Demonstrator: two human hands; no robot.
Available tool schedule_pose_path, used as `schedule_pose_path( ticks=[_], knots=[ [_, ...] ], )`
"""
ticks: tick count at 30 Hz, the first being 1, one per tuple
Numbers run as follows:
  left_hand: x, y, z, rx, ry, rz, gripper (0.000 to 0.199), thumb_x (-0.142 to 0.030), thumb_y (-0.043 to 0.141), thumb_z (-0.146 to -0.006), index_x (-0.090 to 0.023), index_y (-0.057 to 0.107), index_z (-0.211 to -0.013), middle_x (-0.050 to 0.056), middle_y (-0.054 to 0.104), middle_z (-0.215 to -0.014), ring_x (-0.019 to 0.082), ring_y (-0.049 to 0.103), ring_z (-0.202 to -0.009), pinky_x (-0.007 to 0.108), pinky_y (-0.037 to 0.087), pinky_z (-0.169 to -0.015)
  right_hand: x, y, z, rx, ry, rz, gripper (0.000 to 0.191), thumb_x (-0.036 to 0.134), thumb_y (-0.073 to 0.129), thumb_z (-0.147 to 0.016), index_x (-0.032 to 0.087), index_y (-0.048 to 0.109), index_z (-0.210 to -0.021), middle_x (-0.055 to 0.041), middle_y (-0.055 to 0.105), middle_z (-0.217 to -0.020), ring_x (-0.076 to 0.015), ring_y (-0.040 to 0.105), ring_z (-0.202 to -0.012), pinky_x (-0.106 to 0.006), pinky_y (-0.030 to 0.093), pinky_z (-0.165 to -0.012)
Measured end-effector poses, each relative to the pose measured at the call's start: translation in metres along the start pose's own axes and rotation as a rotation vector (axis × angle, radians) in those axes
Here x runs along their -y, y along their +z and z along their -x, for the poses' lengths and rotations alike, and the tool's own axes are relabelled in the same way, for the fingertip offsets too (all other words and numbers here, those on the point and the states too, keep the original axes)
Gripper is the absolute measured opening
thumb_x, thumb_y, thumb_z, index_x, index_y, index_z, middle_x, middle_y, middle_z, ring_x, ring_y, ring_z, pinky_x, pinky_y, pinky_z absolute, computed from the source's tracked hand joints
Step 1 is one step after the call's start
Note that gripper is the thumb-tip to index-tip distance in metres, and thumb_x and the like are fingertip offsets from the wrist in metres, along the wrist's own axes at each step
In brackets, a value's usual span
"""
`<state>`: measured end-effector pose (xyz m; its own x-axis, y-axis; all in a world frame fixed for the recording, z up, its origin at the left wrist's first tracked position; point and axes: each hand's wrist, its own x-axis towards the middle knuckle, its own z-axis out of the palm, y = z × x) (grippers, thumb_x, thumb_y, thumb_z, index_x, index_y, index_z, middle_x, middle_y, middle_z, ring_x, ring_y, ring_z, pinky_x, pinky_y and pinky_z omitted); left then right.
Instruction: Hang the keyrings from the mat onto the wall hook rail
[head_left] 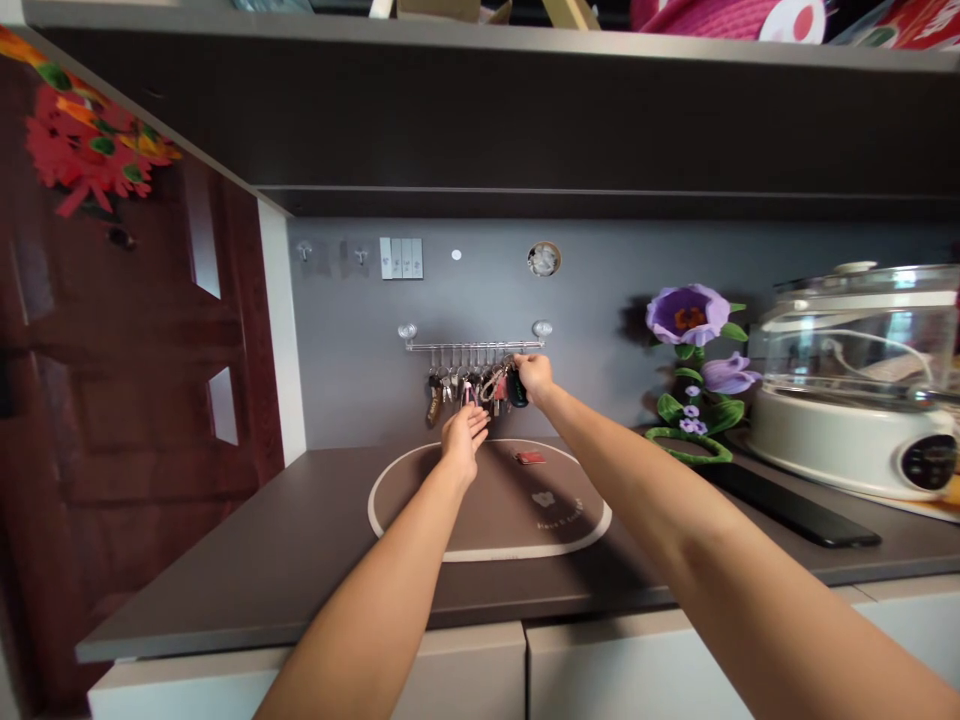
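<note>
A clear hook rail (472, 347) is fixed to the grey wall, and several bunches of keys (448, 385) hang from its hooks. At its right end my right hand (535, 379) is closed in a pinch on a key ring with a black key fob (517, 389); the exact grip is partly hidden by the fingers. My left hand (461, 438) is just below the hanging keys, palm turned up and fingers stretched out, with nothing seen in it. Whether its fingertips touch the lowest keys I cannot tell.
Beneath the hands lies a brown oval mat (487, 515) with a small red item (530, 458) on it. To the right stand purple artificial flowers (688, 318), a black phone-like slab (795, 505) and a white appliance (832, 440). A dark shelf (525, 120) overhangs the counter.
</note>
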<state>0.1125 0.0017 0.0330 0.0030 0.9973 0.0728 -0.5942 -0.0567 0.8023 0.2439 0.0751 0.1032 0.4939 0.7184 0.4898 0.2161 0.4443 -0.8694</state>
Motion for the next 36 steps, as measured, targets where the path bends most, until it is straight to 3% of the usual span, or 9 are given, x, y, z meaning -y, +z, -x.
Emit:
schedule_pose_path(
  ticks=[8, 25, 36],
  knots=[
    [-0.002, 0.002, 0.001, -0.015, -0.033, -0.005, 0.021, -0.032, 0.051, -0.074, -0.012, 0.059, -0.075, 0.012, 0.062, -0.097, 0.017, 0.059, -0.089, 0.029, 0.045, -0.078, -0.004, 0.003, -0.007, -0.093, 0.033, 0.176, 0.017, 0.029, 0.053, -0.064, 0.014, 0.057, -0.056, -0.0035, 0.057, -0.06, -0.014, 0.054, -0.061, -0.024, 0.042, -0.059],
    [-0.004, 0.001, 0.003, -0.011, -0.059, -0.042, 0.023, -0.034, 0.051, -0.074, -0.013, 0.058, -0.078, 0.011, 0.061, -0.101, 0.016, 0.058, -0.086, 0.024, 0.045, -0.067, -0.032, 0.0, -0.012, 0.065, -0.02, 0.058, 0.018, 0.03, 0.053, -0.067, 0.013, 0.057, -0.061, -0.0003, 0.054, -0.05, -0.0114, 0.05, -0.053, -0.022, 0.042, -0.054],
    [0.003, -0.002, 0.001, 0.076, -0.091, -0.085, 0.023, -0.035, 0.053, -0.072, -0.014, 0.06, -0.078, 0.01, 0.063, -0.096, 0.013, 0.06, -0.076, 0.023, 0.044, -0.063, -0.033, -0.012, 0.002, 0.102, -0.076, 0.088, 0.017, 0.027, 0.051, -0.066, 0.014, 0.058, -0.071, -0.0019, 0.06, -0.067, -0.0111, 0.052, -0.062, -0.024, 0.042, -0.064]
  ],
)
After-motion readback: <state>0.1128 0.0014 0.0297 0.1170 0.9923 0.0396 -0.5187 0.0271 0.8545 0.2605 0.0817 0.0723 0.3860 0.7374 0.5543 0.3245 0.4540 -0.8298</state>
